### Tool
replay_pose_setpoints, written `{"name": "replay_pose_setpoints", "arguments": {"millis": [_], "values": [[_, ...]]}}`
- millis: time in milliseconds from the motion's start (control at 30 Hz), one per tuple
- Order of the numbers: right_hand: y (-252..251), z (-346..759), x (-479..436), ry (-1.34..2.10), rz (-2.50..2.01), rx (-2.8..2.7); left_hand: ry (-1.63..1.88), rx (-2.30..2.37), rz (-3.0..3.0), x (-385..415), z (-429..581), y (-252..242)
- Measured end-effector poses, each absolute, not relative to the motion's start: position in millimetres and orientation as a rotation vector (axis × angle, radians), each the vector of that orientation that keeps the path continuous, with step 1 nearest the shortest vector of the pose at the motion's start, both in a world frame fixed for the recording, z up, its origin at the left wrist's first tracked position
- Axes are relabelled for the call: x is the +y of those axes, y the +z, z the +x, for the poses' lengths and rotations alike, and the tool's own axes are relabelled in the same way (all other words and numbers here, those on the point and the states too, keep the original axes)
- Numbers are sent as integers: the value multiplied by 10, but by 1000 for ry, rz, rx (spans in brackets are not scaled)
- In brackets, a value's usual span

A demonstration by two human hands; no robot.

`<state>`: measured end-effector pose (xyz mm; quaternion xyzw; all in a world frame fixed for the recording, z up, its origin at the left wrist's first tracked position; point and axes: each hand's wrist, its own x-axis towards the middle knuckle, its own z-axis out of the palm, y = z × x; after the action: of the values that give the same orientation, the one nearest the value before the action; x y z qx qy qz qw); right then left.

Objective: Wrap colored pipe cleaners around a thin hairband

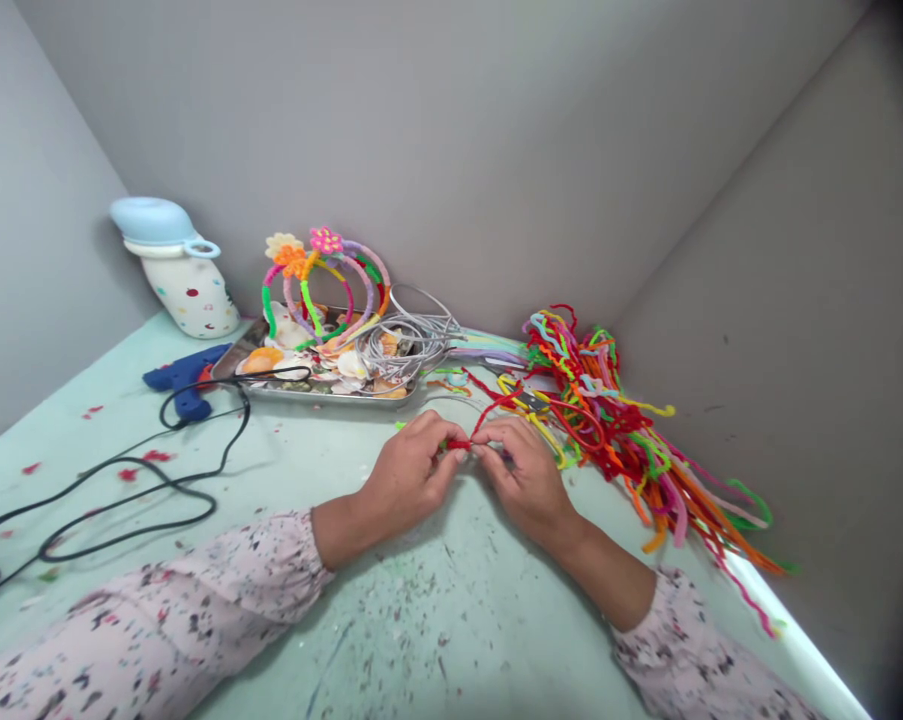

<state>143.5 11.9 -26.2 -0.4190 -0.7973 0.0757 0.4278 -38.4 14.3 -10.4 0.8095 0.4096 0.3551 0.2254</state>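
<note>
My left hand (413, 465) pinches a red pipe cleaner (460, 444) between thumb and forefinger, above the middle of the table. Close against it, my right hand (522, 470) grips the same fuzzy red stem with its fingertips. A free length of red rises from between the hands and leans to the right. A thin wire curves just behind the fingers; whether it joins the red stem is hidden. Just past my right hand spreads a heap of colourful pipe cleaners (608, 410).
Behind the hands, a metal tray (331, 398) bears shells, coiled silver wire (413, 340) and flower-topped wrapped hoops (323, 285). At left lie a blue glue gun (185, 380) and its looping black cord (128, 500). A white bottle (188, 290) stands in the back left corner. Grey walls enclose the table.
</note>
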Motion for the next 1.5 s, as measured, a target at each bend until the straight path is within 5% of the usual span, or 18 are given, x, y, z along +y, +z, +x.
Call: {"name": "replay_pose_setpoints", "arguments": {"millis": [1500], "values": [[-273, 1422, 104, -46, -1138, -2066, 1190, 1183, 1931, 189, -375, -153]]}}
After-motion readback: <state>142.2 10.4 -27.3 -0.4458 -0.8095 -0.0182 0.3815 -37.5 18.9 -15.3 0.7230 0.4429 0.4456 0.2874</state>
